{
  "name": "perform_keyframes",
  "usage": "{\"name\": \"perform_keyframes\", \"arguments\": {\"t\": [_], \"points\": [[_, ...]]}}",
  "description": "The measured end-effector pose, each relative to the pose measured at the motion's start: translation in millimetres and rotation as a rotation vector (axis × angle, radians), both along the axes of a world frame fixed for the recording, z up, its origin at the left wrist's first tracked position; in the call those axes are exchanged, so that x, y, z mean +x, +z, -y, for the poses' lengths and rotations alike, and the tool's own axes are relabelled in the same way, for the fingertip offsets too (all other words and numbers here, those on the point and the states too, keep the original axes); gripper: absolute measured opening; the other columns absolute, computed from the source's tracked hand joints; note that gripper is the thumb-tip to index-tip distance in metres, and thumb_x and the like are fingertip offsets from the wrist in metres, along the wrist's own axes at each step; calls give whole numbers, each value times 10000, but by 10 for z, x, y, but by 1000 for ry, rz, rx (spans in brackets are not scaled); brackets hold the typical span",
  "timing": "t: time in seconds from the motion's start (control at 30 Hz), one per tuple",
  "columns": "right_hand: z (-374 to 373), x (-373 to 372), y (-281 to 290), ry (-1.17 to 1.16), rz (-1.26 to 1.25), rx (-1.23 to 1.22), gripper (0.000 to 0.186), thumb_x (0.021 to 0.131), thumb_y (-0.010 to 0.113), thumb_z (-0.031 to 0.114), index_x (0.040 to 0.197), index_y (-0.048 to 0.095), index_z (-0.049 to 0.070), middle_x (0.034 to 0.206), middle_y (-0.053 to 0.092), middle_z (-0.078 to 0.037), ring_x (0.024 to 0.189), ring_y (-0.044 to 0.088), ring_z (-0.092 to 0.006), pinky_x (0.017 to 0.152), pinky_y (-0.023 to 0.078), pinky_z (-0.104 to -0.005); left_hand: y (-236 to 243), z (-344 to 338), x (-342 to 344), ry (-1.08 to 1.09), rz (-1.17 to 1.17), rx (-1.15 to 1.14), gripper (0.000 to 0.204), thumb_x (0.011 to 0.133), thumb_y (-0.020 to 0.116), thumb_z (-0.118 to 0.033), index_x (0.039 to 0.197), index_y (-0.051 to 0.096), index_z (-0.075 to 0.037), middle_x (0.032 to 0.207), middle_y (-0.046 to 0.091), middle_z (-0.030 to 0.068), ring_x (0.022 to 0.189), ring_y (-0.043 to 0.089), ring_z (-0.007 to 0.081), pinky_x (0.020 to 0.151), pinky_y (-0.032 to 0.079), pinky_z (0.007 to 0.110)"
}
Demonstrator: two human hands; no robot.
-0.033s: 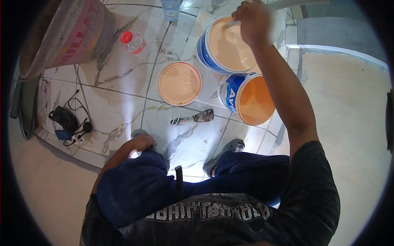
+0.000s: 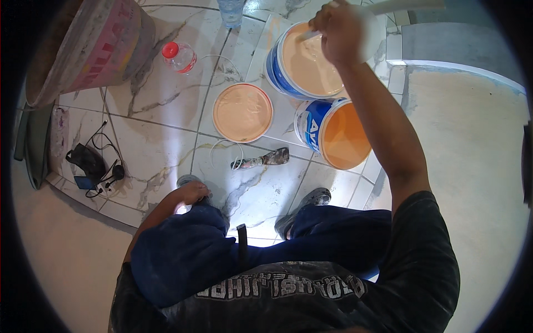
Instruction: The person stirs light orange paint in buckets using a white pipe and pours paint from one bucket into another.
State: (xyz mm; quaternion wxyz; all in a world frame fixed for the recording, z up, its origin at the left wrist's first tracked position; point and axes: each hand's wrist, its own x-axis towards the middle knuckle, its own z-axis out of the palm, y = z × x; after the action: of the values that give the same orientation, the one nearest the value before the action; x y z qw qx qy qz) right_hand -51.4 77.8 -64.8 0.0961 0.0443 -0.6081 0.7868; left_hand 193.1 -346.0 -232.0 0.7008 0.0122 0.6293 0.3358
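Note:
At the top right, my right hand (image 2: 340, 33) is closed around a pale stick (image 2: 308, 36). The stick's lower end dips into peach paint in a blue-and-white bucket (image 2: 276, 69). A pale length (image 2: 408, 5) shows past the hand; I cannot tell if it is the same stick. Below my right forearm, a second bucket (image 2: 311, 126) stands tilted with orange liquid inside. My left hand (image 2: 194, 192) rests by my left knee, fingers loosely hanging, nothing visible in it. A paint-smeared scraper (image 2: 269, 158) lies on the tiles in front of my feet, beside a peach-coated round lid (image 2: 243, 113).
A large dirty bucket (image 2: 119, 47) leans in at the upper left. Near it stand a red-capped plastic bottle (image 2: 180, 58) and a clear container (image 2: 231, 14). Black cables and a dark pouch (image 2: 86, 161) lie at the left. A pale ledge (image 2: 458, 69) curves along the right.
My right hand and the stick have shifted slightly to the left over the paint bucket. My left hand stays where it was.

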Motion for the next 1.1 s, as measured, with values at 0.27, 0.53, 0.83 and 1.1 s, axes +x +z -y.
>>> {"name": "perform_keyframes", "arguments": {"t": [0.27, 0.53, 0.83, 1.1], "points": [[-350, 790, 63, 109, 181, -103, 235, 847, 465, 105, 652, 335, 102, 545, 330, -14, 486, 304, -125, 509, 320, -297, 5, 26, -3, 11, 48, -13, 332, 890, 573, -311, 722, 597, -26, 624, 523, 25, 583, 476, 135, 560, 385, 312], [-657, 163, 93, -165, 177, 142, 273, 890, 431, 160, 647, 312, 120, 530, 288, -4, 465, 277, -125, 559, 373, -318, -82, 49, 28, -23, 26, 28, 310, 887, 578, -297, 723, 599, -35, 623, 520, 21, 581, 475, 137, 552, 375, 311], [-175, -31, -66, -112, 119, 207, 297, 879, 563, 102, 617, 427, 133, 537, 377, 37, 432, 375, -79, 407, 331, -256, -108, 56, 45, -16, 15, 5, 313, 891, 573, -305, 722, 601, -43, 620, 522, 23, 578, 474, 133, 546, 376, 310], [49, 103, 76, -61, 38, 45, 306, 865, 555, 82, 610, 395, 141, 528, 363, 43, 425, 346, -79, 412, 323, -252, 0, -6, 0, -3, 36, -46, 335, 890, 570, -318, 727, 606, -27, 623, 523, 28, 595, 479, 132, 568, 394, 310]]}}
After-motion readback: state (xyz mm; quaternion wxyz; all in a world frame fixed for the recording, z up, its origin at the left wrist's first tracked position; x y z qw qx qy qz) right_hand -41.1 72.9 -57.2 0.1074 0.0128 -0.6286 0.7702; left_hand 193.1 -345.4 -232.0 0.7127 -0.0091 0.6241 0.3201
